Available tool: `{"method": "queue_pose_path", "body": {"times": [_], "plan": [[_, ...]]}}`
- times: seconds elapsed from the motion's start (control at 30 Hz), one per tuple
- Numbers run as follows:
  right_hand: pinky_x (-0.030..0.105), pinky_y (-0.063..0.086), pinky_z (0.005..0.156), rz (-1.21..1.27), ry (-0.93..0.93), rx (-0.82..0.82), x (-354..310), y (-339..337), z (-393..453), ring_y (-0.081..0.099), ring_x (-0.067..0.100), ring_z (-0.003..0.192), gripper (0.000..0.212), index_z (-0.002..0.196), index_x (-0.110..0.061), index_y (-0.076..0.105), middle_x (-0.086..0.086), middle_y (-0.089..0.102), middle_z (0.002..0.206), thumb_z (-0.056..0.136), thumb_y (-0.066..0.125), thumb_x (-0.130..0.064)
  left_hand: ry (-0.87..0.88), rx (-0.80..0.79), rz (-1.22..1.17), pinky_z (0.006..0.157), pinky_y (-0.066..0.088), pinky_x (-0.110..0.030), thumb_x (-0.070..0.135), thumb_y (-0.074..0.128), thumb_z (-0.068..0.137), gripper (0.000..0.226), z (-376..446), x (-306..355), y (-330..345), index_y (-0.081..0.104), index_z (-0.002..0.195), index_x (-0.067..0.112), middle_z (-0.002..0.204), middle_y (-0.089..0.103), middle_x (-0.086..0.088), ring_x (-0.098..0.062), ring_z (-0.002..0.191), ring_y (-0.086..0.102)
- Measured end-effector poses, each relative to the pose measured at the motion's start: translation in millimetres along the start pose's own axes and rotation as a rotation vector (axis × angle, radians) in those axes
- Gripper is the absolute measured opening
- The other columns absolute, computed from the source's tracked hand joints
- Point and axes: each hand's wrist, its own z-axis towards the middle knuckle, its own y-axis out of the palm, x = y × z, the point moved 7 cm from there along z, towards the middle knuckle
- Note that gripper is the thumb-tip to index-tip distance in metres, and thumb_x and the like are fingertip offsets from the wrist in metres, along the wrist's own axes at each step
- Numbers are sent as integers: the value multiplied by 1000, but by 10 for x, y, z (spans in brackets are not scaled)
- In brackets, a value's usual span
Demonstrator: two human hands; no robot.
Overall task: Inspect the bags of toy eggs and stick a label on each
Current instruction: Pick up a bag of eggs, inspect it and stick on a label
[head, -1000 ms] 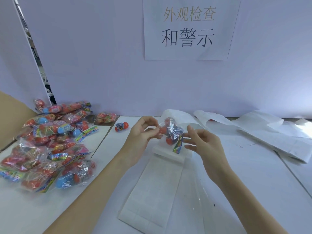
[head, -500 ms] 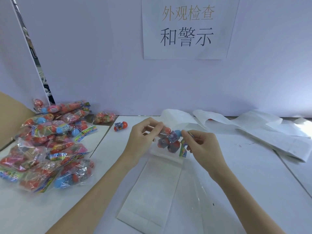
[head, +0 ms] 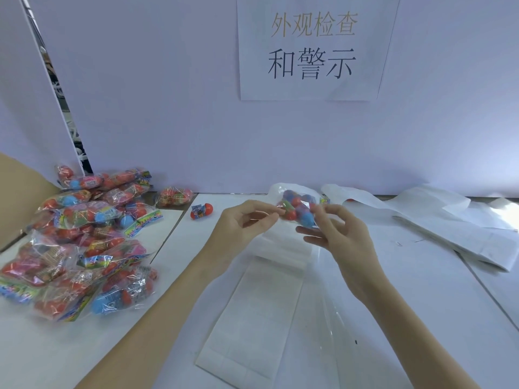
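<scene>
A clear bag of red and blue toy eggs (head: 298, 209) is held up above the table's middle. My left hand (head: 241, 228) pinches its left end between thumb and fingertips. My right hand (head: 334, 234) pinches its right side, other fingers spread below. Under the hands lies a white strip of label sheet (head: 252, 310) running toward me. A pile of bagged eggs (head: 81, 242) lies at the left.
One loose red egg (head: 202, 211) lies on the table (head: 421, 290) between the pile and my hands. Used white backing strips (head: 449, 220) trail off at the right. A wall with a printed sign (head: 311, 49) closes the back. A brown box edge (head: 16, 192) is at the far left.
The bag has been turned between my hands and lifted a little higher and to the right; blue eggs now face me. Both hands keep their hold.
</scene>
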Motion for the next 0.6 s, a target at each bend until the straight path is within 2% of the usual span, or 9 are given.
{"method": "queue_pose_path", "body": {"times": [0.03, 0.1, 0.17, 0.23, 0.3, 0.37, 0.43, 0.53, 0.6], "plan": [[27, 62, 75, -41, -14, 51, 8, -28, 0, 79, 24, 88, 24, 118, -13, 61, 14, 79, 100, 99, 69, -26, -15, -15, -5, 94, 55, -28, 26, 72, 95, 9, 2, -15, 21, 77, 102, 23, 104, 77, 0, -20, 101, 70], [26, 60, 76, -82, -20, 79, 44, -54, 10, 79, 21, 87, 35, 122, -23, 51, 6, 80, 97, 97, 73, -15, -58, 23, -66, 89, 59, -32, 35, 72, 90, 24, 18, -48, 24, 67, 106, 17, 98, 75, 0, -23, 97, 73], [23, 58, 77, -121, -4, 8, 66, -46, 33, 77, 17, 88, 52, 132, -35, 45, -5, 80, 101, 95, 76, -14, -98, 87, -108, 81, 58, -29, 40, 75, 89, 36, 31, -84, -4, 65, 114, 16, 99, 74, 0, -18, 90, 72], [17, 54, 73, -212, 2, -116, 74, 27, 18, 76, 13, 92, 57, 137, -39, 48, -11, 79, 105, 94, 76, -15, -96, 111, -45, 77, 56, -26, 39, 77, 93, 33, 35, -98, -23, 72, 117, 17, 102, 76, -1, -18, 88, 70], [13, 53, 74, -258, -20, -203, 88, 105, 1, 76, 10, 97, 37, 127, -34, 63, -12, 78, 108, 96, 74, -18, -93, 109, 1, 78, 55, -27, 32, 74, 96, 23, 41, -130, -43, 78, 110, 14, 103, 77, -5, -24, 89, 69], [10, 52, 74, -230, -23, -179, 75, 134, -24, 76, 8, 94, 13, 112, -29, 74, -12, 79, 105, 101, 68, -30, -111, 93, 14, 84, 56, -32, 28, 75, 95, 18, 37, -157, -45, 80, 105, 14, 100, 78, -7, -30, 90, 69], [17, 55, 78, -234, -11, -83, 81, 76, -22, 76, 8, 89, 26, 101, -26, 80, -9, 81, 97, 105, 58, -39, -120, 81, 15, 85, 57, -31, 25, 75, 94, 13, 29, -155, -31, 81, 102, 16, 98, 79, -6, -25, 87, 70], [42, 56, 90, -272, 41, -18, 116, -9, 1, 76, 20, 86, 42, 92, -16, 82, 0, 81, 91, 107, 53, -44, -95, 100, -6, 74, 56, -21, 21, 74, 96, 10, 28, -125, -20, 83, 97, 18, 92, 80, -1, -12, 81, 70], [43, 58, 91, -216, 74, -36, 139, 5, 3, 77, 30, 93, 44, 94, -12, 82, 5, 81, 94, 108, 52, -42, -62, 127, -12, 70, 55, -19, 19, 72, 97, 14, 30, -90, -15, 83, 90, 24, 88, 79, 1, -8, 77, 69]]}}
